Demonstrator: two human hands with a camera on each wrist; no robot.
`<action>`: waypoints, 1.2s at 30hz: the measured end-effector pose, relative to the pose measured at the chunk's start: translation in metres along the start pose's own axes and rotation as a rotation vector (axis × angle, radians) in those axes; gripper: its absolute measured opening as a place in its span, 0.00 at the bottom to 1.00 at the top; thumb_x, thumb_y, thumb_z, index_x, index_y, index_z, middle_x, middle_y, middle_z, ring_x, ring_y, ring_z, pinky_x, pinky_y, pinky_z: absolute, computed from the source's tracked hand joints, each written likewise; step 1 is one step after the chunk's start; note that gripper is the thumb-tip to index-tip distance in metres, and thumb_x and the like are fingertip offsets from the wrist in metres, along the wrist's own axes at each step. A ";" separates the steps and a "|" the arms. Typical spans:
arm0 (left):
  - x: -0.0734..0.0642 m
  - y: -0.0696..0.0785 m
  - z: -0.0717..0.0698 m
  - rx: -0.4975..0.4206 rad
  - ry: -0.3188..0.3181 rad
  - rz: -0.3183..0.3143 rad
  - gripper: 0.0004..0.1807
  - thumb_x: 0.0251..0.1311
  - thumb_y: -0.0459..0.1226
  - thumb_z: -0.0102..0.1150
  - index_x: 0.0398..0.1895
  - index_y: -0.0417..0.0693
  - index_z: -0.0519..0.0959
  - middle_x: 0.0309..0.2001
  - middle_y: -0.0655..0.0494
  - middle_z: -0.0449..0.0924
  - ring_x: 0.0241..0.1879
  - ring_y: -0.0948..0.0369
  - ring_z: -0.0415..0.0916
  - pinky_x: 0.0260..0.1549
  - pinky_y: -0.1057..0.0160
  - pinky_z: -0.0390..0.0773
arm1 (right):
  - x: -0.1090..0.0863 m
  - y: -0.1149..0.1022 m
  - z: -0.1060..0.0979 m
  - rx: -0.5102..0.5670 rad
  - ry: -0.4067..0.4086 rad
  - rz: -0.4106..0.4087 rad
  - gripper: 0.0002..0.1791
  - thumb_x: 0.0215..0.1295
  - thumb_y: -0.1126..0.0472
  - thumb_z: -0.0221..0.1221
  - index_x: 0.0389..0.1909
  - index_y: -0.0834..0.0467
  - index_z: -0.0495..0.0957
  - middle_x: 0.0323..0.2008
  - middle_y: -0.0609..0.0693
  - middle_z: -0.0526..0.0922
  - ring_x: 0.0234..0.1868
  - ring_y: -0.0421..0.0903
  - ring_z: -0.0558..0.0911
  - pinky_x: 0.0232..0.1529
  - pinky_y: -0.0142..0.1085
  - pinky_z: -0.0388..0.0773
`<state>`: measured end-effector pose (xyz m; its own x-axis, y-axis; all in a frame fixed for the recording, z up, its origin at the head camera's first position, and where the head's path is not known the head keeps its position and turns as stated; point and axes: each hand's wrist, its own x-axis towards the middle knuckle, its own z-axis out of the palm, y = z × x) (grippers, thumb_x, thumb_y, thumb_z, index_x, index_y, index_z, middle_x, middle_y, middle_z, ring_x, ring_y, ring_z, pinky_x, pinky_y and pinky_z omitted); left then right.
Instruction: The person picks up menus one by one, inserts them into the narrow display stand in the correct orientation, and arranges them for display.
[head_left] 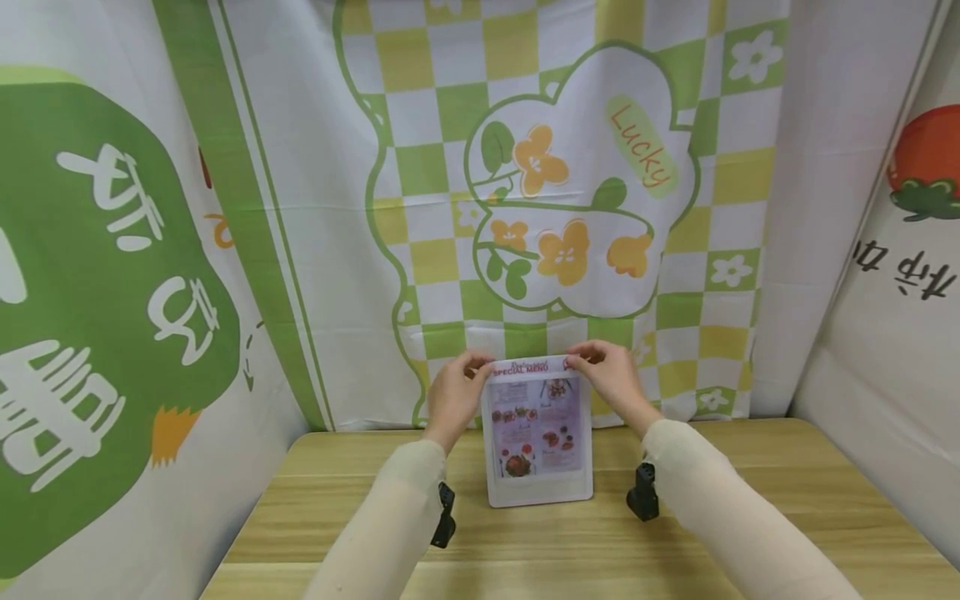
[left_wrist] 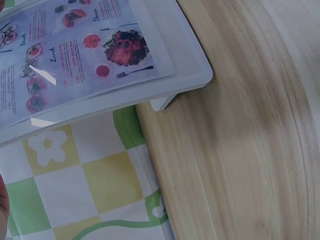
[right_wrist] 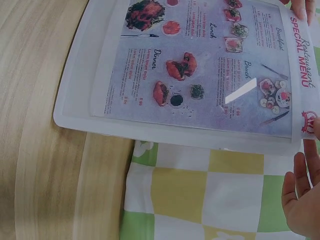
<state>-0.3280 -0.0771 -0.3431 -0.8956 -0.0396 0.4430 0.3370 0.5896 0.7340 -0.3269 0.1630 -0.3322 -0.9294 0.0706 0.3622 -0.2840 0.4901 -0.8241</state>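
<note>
A menu sheet (head_left: 536, 425) printed "Restaurant SPECIAL MENU" lies against a white menu stand (head_left: 540, 493) that stands upright on the table. In the right wrist view the sheet's white heading strip (right_wrist: 304, 75) reaches past the stand's top edge. My left hand (head_left: 455, 396) pinches the sheet's upper left corner, and my right hand (head_left: 617, 385) pinches its upper right corner. Below the sheet's lower edge a white band of the stand shows. A small white foot (left_wrist: 163, 102) juts out behind the stand in the left wrist view.
The wooden table (head_left: 337, 508) ends at a green, yellow and white checked cloth (head_left: 442, 183) hanging close behind the stand. Printed cloth walls, a left one (head_left: 112, 292) and a right one (head_left: 885, 333), rise at both sides.
</note>
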 end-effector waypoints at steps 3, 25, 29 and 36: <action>-0.002 -0.002 -0.001 0.022 -0.003 -0.017 0.07 0.64 0.45 0.64 0.42 0.56 0.86 0.38 0.63 0.84 0.36 0.63 0.76 0.33 0.61 0.74 | -0.001 0.001 0.001 -0.010 -0.001 0.007 0.11 0.65 0.60 0.65 0.45 0.62 0.84 0.40 0.56 0.85 0.40 0.49 0.79 0.39 0.37 0.75; -0.013 -0.012 0.003 0.046 0.003 0.012 0.08 0.63 0.45 0.65 0.42 0.56 0.87 0.40 0.61 0.83 0.38 0.61 0.76 0.34 0.60 0.73 | -0.012 0.018 0.003 -0.026 -0.006 -0.053 0.12 0.67 0.60 0.63 0.45 0.65 0.85 0.43 0.60 0.85 0.39 0.50 0.78 0.39 0.38 0.74; -0.015 -0.013 0.003 0.025 0.002 0.016 0.09 0.64 0.45 0.64 0.44 0.56 0.87 0.42 0.61 0.84 0.39 0.61 0.76 0.34 0.60 0.74 | -0.014 0.021 0.003 -0.007 0.000 -0.025 0.13 0.68 0.59 0.63 0.47 0.64 0.84 0.43 0.59 0.85 0.40 0.50 0.78 0.39 0.39 0.74; -0.021 -0.017 0.006 -0.004 0.007 0.032 0.13 0.66 0.45 0.62 0.49 0.54 0.86 0.47 0.60 0.84 0.41 0.61 0.77 0.35 0.60 0.74 | -0.018 0.026 0.003 0.027 -0.002 0.017 0.15 0.68 0.58 0.63 0.51 0.62 0.84 0.46 0.58 0.85 0.43 0.49 0.78 0.42 0.36 0.74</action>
<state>-0.3167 -0.0819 -0.3683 -0.8822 -0.0267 0.4701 0.3666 0.5876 0.7214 -0.3186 0.1719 -0.3612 -0.9347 0.0773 0.3468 -0.2739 0.4651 -0.8418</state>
